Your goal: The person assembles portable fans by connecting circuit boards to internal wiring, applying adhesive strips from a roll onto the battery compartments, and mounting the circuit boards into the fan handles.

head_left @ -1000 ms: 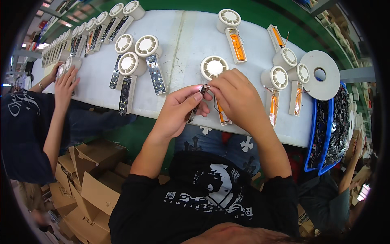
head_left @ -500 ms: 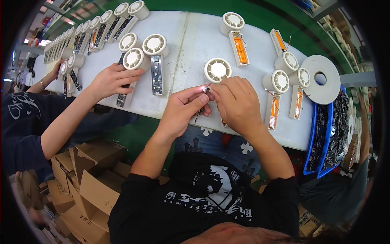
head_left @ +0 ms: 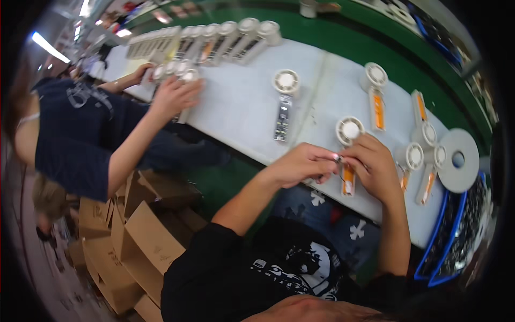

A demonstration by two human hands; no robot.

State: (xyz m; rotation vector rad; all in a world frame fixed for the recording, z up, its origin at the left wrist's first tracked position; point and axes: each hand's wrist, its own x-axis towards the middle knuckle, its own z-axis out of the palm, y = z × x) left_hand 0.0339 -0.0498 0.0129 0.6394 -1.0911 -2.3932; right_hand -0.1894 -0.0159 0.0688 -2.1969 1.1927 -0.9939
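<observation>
My left hand (head_left: pixel 304 165) and my right hand (head_left: pixel 376 165) meet fingertip to fingertip over the near table edge. Both pinch a small wired part (head_left: pixel 338 159), dark with a bright spot; its exact kind is too small to make out. Right below it lies a white handheld fan (head_left: pixel 350 130) with a round vented head. An orange battery (head_left: pixel 348 181) shows in its open handle, partly behind my fingers. Left of my hands, a second fan (head_left: pixel 286 81) lies with a dark circuit board (head_left: pixel 282 118) in its handle.
More fans with orange batteries (head_left: pixel 377 110) lie at the right, by a white reel (head_left: pixel 468 161) and blue bins (head_left: pixel 448 236) of dark parts. At left a co-worker's hand (head_left: pixel 174 99) touches grouped fans; a row of fans (head_left: pixel 247 40) stands behind. Cardboard boxes (head_left: pixel 155 236) fill the floor.
The view has swung left, so the table appears shifted right. The co-worker's hand has moved fans leftward into a group. My hands still pinch the small part together.
</observation>
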